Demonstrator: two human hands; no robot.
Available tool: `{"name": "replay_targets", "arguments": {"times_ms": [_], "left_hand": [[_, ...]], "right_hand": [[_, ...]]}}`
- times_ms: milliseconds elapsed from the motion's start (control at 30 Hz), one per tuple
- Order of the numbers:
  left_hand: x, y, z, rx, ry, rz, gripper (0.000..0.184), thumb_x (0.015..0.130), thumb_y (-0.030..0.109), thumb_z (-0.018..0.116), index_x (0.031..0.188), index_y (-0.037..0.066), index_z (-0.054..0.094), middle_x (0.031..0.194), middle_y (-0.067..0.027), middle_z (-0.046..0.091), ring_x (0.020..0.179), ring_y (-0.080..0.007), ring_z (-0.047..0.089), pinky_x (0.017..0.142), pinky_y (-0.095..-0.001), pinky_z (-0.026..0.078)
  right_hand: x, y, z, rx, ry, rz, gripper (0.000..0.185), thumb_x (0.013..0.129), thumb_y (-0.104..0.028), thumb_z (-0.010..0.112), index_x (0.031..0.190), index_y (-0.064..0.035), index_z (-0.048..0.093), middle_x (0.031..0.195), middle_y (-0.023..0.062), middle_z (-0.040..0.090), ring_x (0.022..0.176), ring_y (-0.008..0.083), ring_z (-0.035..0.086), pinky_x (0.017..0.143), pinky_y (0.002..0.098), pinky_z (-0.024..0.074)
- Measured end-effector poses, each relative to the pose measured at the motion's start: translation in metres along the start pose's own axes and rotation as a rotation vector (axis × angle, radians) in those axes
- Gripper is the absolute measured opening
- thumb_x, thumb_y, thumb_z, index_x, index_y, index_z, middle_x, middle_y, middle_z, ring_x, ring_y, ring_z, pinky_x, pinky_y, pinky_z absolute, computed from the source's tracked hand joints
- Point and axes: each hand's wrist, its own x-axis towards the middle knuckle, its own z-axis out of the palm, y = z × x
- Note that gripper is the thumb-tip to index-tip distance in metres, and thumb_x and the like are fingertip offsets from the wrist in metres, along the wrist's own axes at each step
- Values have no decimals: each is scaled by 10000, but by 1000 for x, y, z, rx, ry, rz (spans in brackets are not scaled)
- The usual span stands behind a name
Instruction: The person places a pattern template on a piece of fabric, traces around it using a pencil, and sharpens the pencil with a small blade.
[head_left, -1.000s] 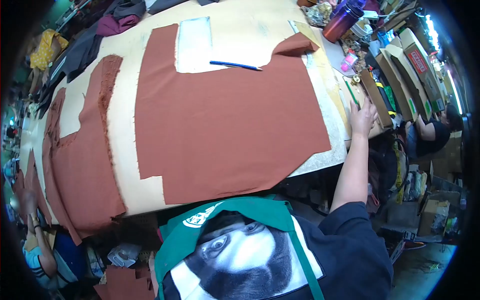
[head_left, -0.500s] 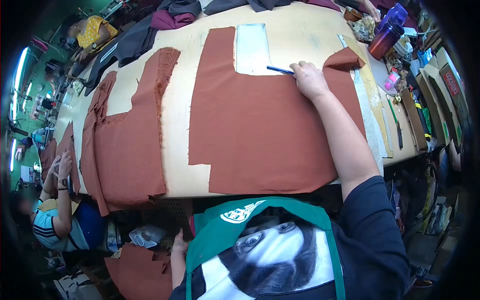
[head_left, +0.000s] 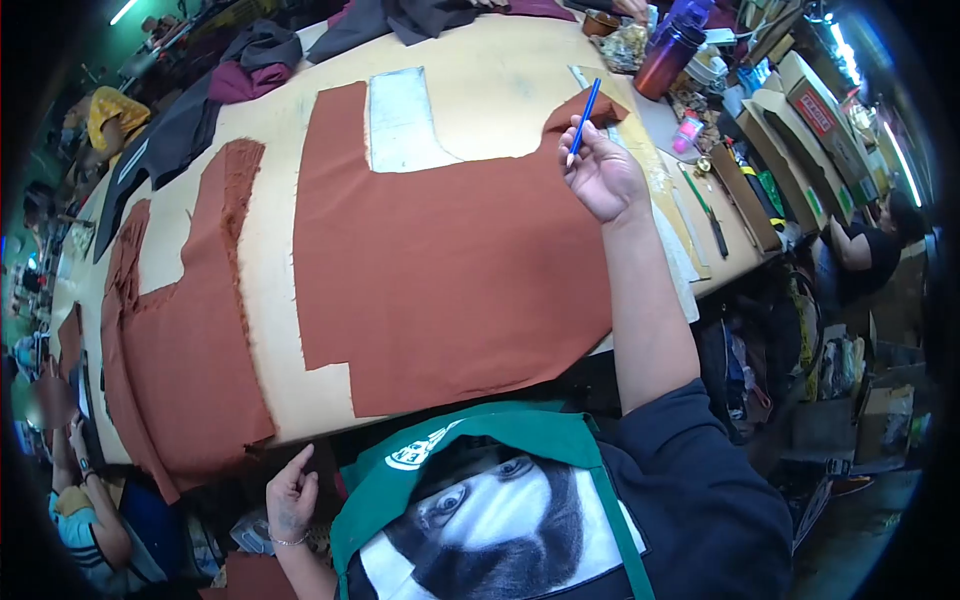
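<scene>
A blue pencil [head_left: 586,115] is held in my right hand [head_left: 606,178], raised over the upper right part of a large rust-red cloth piece [head_left: 450,260]. The pencil's pointed end is toward the lower left. Beneath the cloth's notch a pale pattern sheet [head_left: 402,120] shows, and the cloth's upper right corner [head_left: 580,108] is folded over. My left hand [head_left: 292,497] is beside the table's near edge, with its index finger stretched out and nothing visible in it. Another rust-red cloth stack [head_left: 190,340] with frayed edges lies to the left.
Dark fabric [head_left: 170,130] lies along the far left edge. A metallic bottle [head_left: 668,62], a pink bottle [head_left: 687,132], a green pencil [head_left: 692,186] and cardboard boxes [head_left: 815,115] are at the right. Other people are at the left [head_left: 105,535] and right [head_left: 870,255].
My right hand has gone from the right edge of the table to the blue pencil, taken it and lifted it. My left hand has risen beside the near edge.
</scene>
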Motion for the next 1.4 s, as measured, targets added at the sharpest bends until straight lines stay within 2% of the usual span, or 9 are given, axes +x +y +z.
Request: {"name": "replay_targets", "arguments": {"times_ms": [67,200,300,667,800,1000,1067,1300,1400], "left_hand": [[12,25,-3,-44,-7,335,503,671,13,603,1162,24,496,847,-111,591,708,-167,558,689,-280,448],[47,78,-12,-140,-63,648,601,682,98,651,1228,16,416,1196,-149,475,980,-253,535,865,-337,406],[90,100,-10,-91,107,711,466,744,143,601,1167,-1,470,1174,-162,486,1043,-273,491,912,-351,359],[242,129,23,379,615,350,451,793,280,565,1171,56,466,1216,-185,412,1112,-342,392,913,-392,352],[261,134,29,277,646,384,462,730,164,628,1157,76,474,1059,-166,478,992,-303,473,855,-377,400],[266,115,2,169,432,487,407,688,50,636,1080,43,525,968,-144,499,941,-276,487,826,-325,411],[265,107,-1,205,484,555,358,709,133,641,1046,49,554,1002,-134,502,964,-268,475,841,-343,390],[251,122,6,321,605,593,376,727,290,639,1037,85,579,1091,-118,480,1001,-275,448,866,-370,366],[249,127,7,385,567,549,394,715,341,638,1051,141,586,1152,-86,469,1055,-271,424,861,-398,374]], "right_hand": [[-8,-2,2,36,35,-7,147,860,-132,493,954,-19,482,802,81,523,726,177,533,644,294,470],[-19,-5,-9,27,37,-6,145,846,-156,528,911,-37,477,839,88,522,754,185,536,641,287,472],[-25,-7,-16,50,132,-1,170,825,-145,562,921,-43,465,829,85,514,751,182,535,653,275,482],[-32,-14,-48,185,261,-55,221,803,-177,594,898,-9,487,830,86,511,740,167,537,689,268,500],[-33,-16,-45,99,345,-82,108,796,-87,581,850,-35,502,754,70,518,651,172,535,591,279,492],[21,-53,-77,-481,472,-327,130,761,-85,556,817,-2,473,653,54,478,519,148,485,477,230,401],[64,-75,-106,-828,570,-316,295,739,-246,620,820,16,511,627,49,495,475,140,477,434,211,366],[165,-66,-95,-1378,878,12,636,660,-512,642,898,75,592,698,110,599,515,141,560,494,275,452],[200,-54,-98,-1437,751,-8,361,693,-395,675,642,-68,532,499,12,448,377,88,377,336,239,270]]}}
